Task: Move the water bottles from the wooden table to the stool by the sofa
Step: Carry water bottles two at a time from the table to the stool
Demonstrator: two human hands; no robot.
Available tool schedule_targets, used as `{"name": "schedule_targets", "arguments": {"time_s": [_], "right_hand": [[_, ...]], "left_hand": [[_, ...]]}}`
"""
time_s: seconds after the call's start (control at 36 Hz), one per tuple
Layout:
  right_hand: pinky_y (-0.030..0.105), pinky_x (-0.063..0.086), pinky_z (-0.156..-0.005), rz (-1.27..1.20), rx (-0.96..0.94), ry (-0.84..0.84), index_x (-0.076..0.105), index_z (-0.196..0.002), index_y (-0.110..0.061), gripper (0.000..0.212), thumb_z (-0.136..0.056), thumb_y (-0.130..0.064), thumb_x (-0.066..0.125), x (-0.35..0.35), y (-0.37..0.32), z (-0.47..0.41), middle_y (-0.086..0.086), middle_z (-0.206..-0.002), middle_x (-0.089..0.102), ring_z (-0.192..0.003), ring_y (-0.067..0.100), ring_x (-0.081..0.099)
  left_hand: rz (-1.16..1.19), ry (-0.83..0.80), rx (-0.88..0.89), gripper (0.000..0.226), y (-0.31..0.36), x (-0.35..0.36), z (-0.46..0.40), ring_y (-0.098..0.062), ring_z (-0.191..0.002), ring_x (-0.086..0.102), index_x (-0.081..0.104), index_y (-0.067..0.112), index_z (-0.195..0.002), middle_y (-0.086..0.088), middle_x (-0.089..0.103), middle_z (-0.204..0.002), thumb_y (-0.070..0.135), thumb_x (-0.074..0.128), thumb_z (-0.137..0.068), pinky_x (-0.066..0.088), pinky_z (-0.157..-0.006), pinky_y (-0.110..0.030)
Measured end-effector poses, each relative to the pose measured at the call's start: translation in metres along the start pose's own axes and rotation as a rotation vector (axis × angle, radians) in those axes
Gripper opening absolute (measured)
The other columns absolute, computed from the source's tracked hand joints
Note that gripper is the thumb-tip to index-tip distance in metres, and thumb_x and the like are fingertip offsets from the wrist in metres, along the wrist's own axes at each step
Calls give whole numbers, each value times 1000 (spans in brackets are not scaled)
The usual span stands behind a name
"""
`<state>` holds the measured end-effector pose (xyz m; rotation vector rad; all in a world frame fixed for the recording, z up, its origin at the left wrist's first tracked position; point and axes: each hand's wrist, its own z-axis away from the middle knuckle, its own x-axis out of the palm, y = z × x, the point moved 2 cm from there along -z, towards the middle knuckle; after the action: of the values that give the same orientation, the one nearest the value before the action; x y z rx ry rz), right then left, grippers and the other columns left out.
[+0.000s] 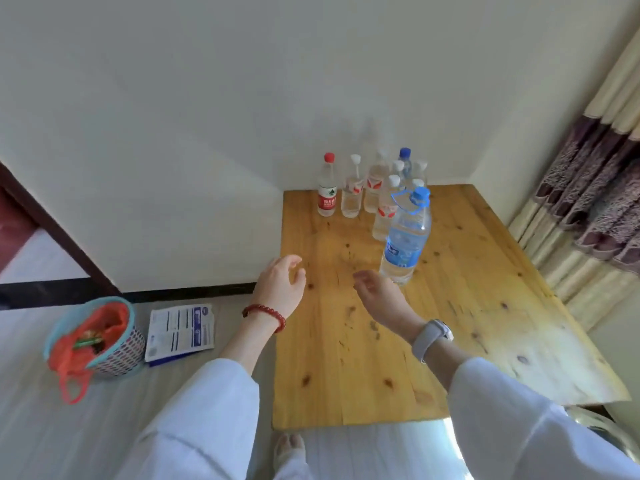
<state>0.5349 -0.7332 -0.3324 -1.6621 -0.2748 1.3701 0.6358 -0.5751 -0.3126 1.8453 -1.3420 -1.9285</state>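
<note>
Bottles all on the wooden desk (pixel 450 323), stool not in view: both hands, left hand (pixel 282 285) and right hand (pixel 379 294), loosely spread and empty, large blue-capped water bottle (pixel 405 237) at 1 o'clock of the right; first grasp pending, likely needing a full wrap round its body.

Water bottles stood upright on the wooden table (pixel 450 306), grouped at its far end near the wall.

The large bottle (pixel 406 237) with a blue cap, blue carry loop and blue label stood nearest, apart from the rest and leaning slightly in the wide view. Behind it clustered smaller clear bottles: a red-capped bottle (pixel 327 186) with a red label at the far left, a white-capped bottle (pixel 352 188) just beside it, more white-capped ones (pixel 385 211) with red-and-white labels, and a blue-capped bottle (pixel 404 161) at the very back, partly hidden.
</note>
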Motion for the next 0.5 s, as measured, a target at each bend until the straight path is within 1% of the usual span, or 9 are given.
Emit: {"name": "schedule_targets", "arguments": {"time_s": [0.06, 0.11, 0.19, 0.25, 0.31, 0.39, 0.42, 0.44, 0.5], "right_hand": [[23, 41, -59, -16, 36, 48, 53, -118, -13, 29, -92, -19, 41, 9, -9, -45, 6, -104, 65, -85, 25, 62], [25, 43, -56, -46, 90, 81, 51, -121, -13, 31, -92, -19, 40, 17, -20, -87, 7, -101, 63, -77, 22, 58], [25, 41, -58, -99, 158, 133, 46, -124, -12, 34, -91, -18, 40, 25, -30, -146, 7, -101, 58, -73, 17, 53], [22, 40, -53, -103, 169, 176, 43, -127, -11, 36, -91, -18, 42, 24, -33, -183, 8, -109, 58, -74, 17, 54], [18, 39, -53, -101, 183, 208, 39, -131, -12, 40, -91, -18, 43, 22, -33, -218, 9, -123, 54, -81, 18, 56], [17, 41, -52, -133, 214, 279, 34, -135, -12, 46, -90, -15, 46, 18, -32, -265, 6, -130, 48, -73, 8, 52], [19, 43, -58, -150, 213, 306, 34, -135, -12, 47, -90, -15, 47, 17, -32, -280, 6, -131, 48, -76, 9, 53], [23, 44, -67, -162, 206, 333, 35, -134, -12, 47, -89, -16, 48, 16, -32, -293, 7, -131, 49, -85, 12, 54], [29, 39, -83, -162, 184, 377, 34, -134, -14, 49, -89, -18, 51, 14, -29, -320, 8, -132, 48, -110, 19, 50]], "left_hand": [[15, -25, 12, 29, -16, 0, -46, -19, -107, 55, 53, 13, -118, -6, 59, -118, 23, 47, -91, 44, -89, -28], [29, -57, 16, 29, -32, -2, -89, -18, -107, 55, 54, 13, -117, -5, 58, -117, 24, 47, -91, 44, -89, -27], [50, -78, 22, 29, -55, -3, -153, -17, -106, 55, 53, 14, -117, -5, 59, -118, 24, 47, -91, 41, -84, -22], [58, -91, 14, 30, -65, -1, -194, -18, -107, 55, 52, 14, -118, -6, 58, -119, 25, 47, -91, 41, -85, -22], [65, -105, -2, 32, -72, 6, -231, -18, -109, 54, 50, 14, -121, -6, 57, -121, 27, 47, -91, 41, -85, -23], [83, -126, -11, 37, -75, 20, -280, -20, -110, 54, 46, 15, -125, -7, 54, -124, 29, 48, -91, 42, -86, -26], [94, -132, -14, 38, -76, 26, -294, -20, -110, 54, 45, 15, -126, -7, 53, -125, 29, 48, -90, 43, -86, -27], [107, -134, -15, 40, -76, 33, -308, -20, -110, 54, 43, 15, -127, -7, 52, -126, 30, 49, -90, 43, -86, -28], [135, -138, -19, 43, -75, 46, -332, -21, -110, 53, 41, 16, -129, -7, 50, -129, 30, 50, -89, 43, -86, -28]]}}
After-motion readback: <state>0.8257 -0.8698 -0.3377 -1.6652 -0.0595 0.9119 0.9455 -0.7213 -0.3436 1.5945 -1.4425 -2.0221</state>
